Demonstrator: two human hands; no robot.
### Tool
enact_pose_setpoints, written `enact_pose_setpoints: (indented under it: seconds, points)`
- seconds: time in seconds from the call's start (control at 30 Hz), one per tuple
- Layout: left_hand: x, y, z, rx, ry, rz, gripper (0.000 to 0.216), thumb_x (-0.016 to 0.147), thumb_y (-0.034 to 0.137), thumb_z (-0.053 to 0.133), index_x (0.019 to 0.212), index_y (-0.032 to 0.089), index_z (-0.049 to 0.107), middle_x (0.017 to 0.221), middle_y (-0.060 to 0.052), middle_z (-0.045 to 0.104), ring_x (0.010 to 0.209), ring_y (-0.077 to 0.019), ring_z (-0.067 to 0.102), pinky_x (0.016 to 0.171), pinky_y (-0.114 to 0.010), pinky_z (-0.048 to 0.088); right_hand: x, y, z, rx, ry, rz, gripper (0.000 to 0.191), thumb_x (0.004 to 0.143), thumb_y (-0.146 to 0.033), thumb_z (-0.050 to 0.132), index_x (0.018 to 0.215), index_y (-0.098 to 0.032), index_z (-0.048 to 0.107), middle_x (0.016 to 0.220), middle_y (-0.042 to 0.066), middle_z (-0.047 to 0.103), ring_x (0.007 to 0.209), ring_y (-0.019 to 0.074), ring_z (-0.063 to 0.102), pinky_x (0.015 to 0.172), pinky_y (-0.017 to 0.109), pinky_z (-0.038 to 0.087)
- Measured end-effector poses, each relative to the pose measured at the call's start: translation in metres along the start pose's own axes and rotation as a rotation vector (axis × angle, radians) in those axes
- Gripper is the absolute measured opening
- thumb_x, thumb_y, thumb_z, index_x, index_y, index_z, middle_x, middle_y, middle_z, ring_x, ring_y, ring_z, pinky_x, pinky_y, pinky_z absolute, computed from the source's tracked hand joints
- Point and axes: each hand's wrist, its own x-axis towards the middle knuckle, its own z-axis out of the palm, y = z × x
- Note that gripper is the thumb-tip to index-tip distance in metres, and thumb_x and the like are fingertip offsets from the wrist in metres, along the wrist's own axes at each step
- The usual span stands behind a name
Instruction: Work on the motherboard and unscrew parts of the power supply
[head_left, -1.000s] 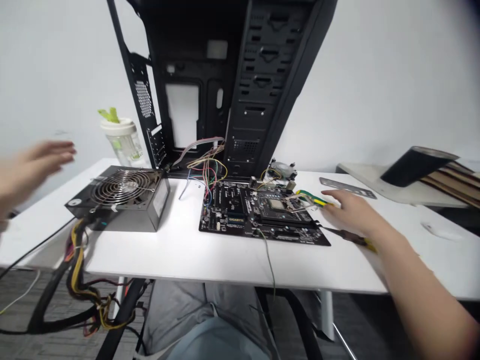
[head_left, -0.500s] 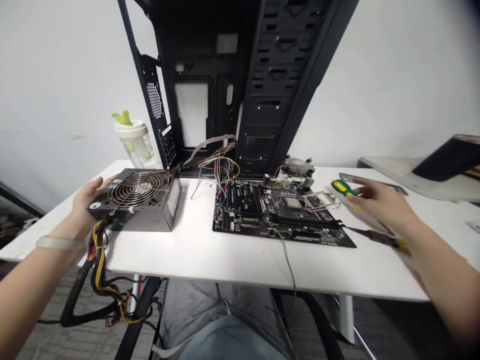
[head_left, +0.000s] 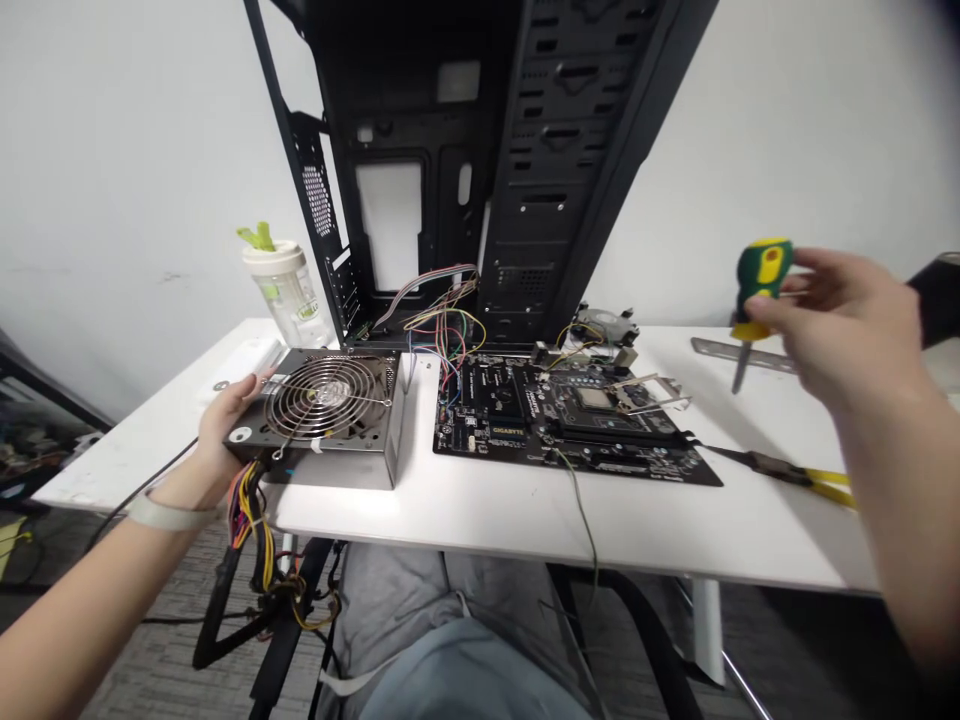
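My left hand grips the left side of a grey power supply, fan grille facing up; most of its fingers are hidden. A bundle of coloured cables hangs from the power supply over the table's front edge. Raised above the right of the table, my right hand is closed around a green and yellow screwdriver, its tip pointing down. Between the hands a black motherboard lies flat, with its processor socket lever frame lifted.
Behind the motherboard stands an open black computer case, loose wires coming out of it. A bottle stands left of the case, a CPU cooler to its right. Yellow-handled pliers and a grey metal strip lie on the right.
My right hand has lifted the screwdriver off the table and turned it tip down. The power supply, with my left hand on it, has come slightly nearer and to the right.
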Motion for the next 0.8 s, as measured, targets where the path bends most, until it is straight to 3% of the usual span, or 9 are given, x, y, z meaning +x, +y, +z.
enact_pose_setpoints:
  seconds: [0.17, 0.3, 0.47, 0.63, 0.73, 0.8]
  points:
    - [-0.009, 0.014, 0.026, -0.535, 0.047, -0.173, 0.073, 0.072, 0.056, 0.057, 0.131, 0.015, 0.056, 0.098, -0.006, 0.078, 0.096, -0.0258, 0.073, 0.084, -0.035, 0.063, 0.003, -0.042, 0.028, 0.183, -0.114, -0.207, 0.06, 0.059, 0.002, 0.074, 0.113, -0.024, 0.071, 0.095, 0.002, 0.064, 0.083, 0.0103, 0.06, 0.086, 0.034, 0.054]
    - [-0.016, 0.03, 0.043, -0.753, 0.061, -0.211, 0.06, 0.067, 0.042, 0.064, 0.121, 0.017, 0.065, 0.109, -0.003, 0.077, 0.105, -0.0246, 0.071, 0.091, -0.032, 0.061, -0.006, -0.082, 0.058, 0.463, -0.395, -0.544, 0.056, 0.057, -0.002, 0.075, 0.107, -0.025, 0.071, 0.092, 0.001, 0.065, 0.081, 0.0111, 0.06, 0.078, 0.031, 0.051]
    - [-0.021, 0.035, 0.052, -0.861, 0.091, -0.263, 0.053, 0.066, 0.039, 0.068, 0.115, 0.017, 0.069, 0.114, -0.002, 0.076, 0.108, -0.0256, 0.069, 0.097, -0.034, 0.059, -0.044, -0.142, 0.097, 0.498, -0.528, -0.694, 0.046, 0.068, -0.003, 0.065, 0.109, -0.024, 0.064, 0.102, 0.001, 0.068, 0.089, 0.0117, 0.062, 0.074, 0.026, 0.049]
    - [-0.022, 0.032, 0.062, -0.885, 0.083, -0.256, 0.053, 0.07, 0.041, 0.066, 0.118, 0.018, 0.068, 0.114, -0.002, 0.076, 0.113, -0.0259, 0.068, 0.104, -0.036, 0.056, -0.073, -0.194, 0.134, 0.571, -0.555, -0.818, 0.055, 0.073, 0.003, 0.054, 0.123, -0.015, 0.046, 0.131, 0.006, 0.059, 0.09, 0.0062, 0.059, 0.082, 0.021, 0.053]
    - [-0.023, 0.031, 0.069, -0.877, 0.063, -0.24, 0.053, 0.07, 0.041, 0.066, 0.118, 0.019, 0.067, 0.114, -0.003, 0.075, 0.114, -0.0258, 0.068, 0.106, -0.038, 0.054, -0.074, -0.213, 0.161, 0.63, -0.63, -0.916, 0.045, 0.072, 0.004, 0.055, 0.111, -0.015, 0.042, 0.126, 0.007, 0.059, 0.103, 0.0061, 0.059, 0.097, 0.018, 0.052]
    - [-0.024, 0.031, 0.075, -0.875, 0.053, -0.21, 0.052, 0.069, 0.041, 0.068, 0.117, 0.02, 0.067, 0.115, -0.002, 0.075, 0.118, -0.0256, 0.066, 0.109, -0.039, 0.052, -0.074, -0.22, 0.176, 0.65, -0.649, -0.924, 0.04, 0.072, -0.002, 0.061, 0.1, -0.02, 0.039, 0.126, 0.005, 0.059, 0.106, 0.0068, 0.058, 0.098, 0.018, 0.052]
